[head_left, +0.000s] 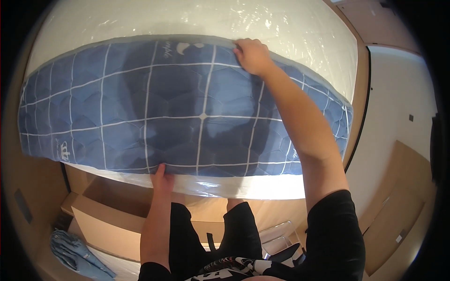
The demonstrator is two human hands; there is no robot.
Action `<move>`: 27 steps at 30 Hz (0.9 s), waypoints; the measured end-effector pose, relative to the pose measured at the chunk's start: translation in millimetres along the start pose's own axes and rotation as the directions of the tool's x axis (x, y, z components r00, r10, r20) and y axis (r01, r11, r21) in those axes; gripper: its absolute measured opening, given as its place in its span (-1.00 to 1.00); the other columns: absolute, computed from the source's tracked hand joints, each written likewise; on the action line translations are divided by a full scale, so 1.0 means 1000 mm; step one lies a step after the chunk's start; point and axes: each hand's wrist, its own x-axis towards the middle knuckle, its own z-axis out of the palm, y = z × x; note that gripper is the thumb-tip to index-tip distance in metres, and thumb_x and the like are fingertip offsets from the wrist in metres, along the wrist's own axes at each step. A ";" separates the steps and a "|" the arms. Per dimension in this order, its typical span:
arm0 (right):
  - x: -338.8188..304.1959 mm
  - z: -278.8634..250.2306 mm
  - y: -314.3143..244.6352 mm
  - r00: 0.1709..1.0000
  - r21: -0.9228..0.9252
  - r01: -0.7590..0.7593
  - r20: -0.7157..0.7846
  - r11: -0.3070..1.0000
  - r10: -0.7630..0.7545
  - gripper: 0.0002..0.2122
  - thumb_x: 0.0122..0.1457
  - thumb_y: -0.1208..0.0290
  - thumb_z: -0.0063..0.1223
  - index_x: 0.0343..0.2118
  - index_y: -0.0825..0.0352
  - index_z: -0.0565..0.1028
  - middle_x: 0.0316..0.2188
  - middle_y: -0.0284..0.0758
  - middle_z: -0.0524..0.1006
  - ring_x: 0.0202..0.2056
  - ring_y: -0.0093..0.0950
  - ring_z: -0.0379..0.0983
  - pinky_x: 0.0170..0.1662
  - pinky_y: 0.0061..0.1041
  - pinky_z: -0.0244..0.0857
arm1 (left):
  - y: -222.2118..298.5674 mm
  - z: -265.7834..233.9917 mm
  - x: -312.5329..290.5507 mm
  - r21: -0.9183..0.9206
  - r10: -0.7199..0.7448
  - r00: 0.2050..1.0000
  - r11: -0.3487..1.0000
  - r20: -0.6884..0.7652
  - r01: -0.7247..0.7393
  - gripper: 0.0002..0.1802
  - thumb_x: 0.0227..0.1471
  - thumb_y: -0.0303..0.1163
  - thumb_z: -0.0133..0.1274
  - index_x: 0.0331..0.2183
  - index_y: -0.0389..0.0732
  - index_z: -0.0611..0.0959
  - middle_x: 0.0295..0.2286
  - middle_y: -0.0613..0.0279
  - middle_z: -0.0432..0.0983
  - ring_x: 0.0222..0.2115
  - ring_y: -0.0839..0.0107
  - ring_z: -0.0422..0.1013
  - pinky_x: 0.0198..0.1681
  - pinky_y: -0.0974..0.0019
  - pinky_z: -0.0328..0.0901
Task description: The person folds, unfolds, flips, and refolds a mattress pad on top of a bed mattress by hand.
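A blue quilted mattress pad [178,98] with white grid lines lies folded in a long strip across a cream mattress [197,18] in glossy clear plastic. At the pad's far edge, right of the middle, my right hand [253,55] has its fingers curled on the grey border. My left hand [162,179] pinches the near edge, its thumb on top and its other fingers hidden underneath. The pad's right end is partly covered by my right forearm.
Below the near side of the bed, an open wooden drawer [108,213] sticks out at the left. Folded blue jeans [77,253] lie at the lower left. A metal-framed chair [279,239] stands behind my legs. A white door or panel [393,103] is on the right.
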 end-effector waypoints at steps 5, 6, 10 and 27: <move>0.021 0.014 -0.001 0.982 -0.072 -0.176 0.058 0.982 0.181 -0.79 0.18 0.24 0.03 -0.18 0.16 0.58 -0.21 -0.31 0.60 -0.11 -0.17 0.46 0.03 -0.07 0.19 | 0.002 -0.017 -0.002 -0.071 -0.079 0.959 0.992 0.271 0.101 -0.43 -0.02 -0.70 0.11 0.05 -0.13 0.47 0.00 0.23 0.44 0.00 0.29 0.39 0.09 0.20 0.34; 0.022 0.019 0.001 0.971 -0.082 -0.221 0.070 0.972 0.227 -0.79 0.19 0.24 0.02 -0.18 0.15 0.58 -0.21 -0.31 0.60 -0.10 -0.18 0.46 0.05 -0.08 0.18 | 0.002 -0.018 -0.002 -0.077 -0.077 0.962 0.992 0.262 0.100 -0.43 -0.02 -0.70 0.11 0.05 -0.13 0.47 0.00 0.23 0.44 0.00 0.29 0.39 0.09 0.20 0.34; 0.023 0.037 -0.003 0.948 -0.049 -0.313 0.039 0.949 0.315 -0.78 0.19 0.24 0.02 -0.17 0.15 0.58 -0.19 -0.30 0.60 -0.07 -0.20 0.45 0.08 -0.11 0.12 | 0.004 -0.011 -0.003 -0.029 -0.099 0.980 0.994 0.173 0.106 -0.46 -0.01 -0.71 0.12 0.03 -0.15 0.50 -0.02 0.24 0.46 -0.02 0.31 0.41 0.05 0.22 0.38; -0.365 -0.091 0.227 0.607 -0.395 -0.780 -0.292 0.485 0.739 -0.54 0.14 0.24 0.12 0.08 0.29 0.36 0.04 -0.19 0.47 0.06 -0.16 0.39 0.11 -0.19 0.25 | -0.007 0.029 -0.056 0.246 0.145 0.988 0.957 0.042 -0.151 -0.55 0.21 -0.40 0.03 0.11 -0.20 0.35 0.07 0.18 0.34 0.05 0.26 0.31 0.13 0.16 0.24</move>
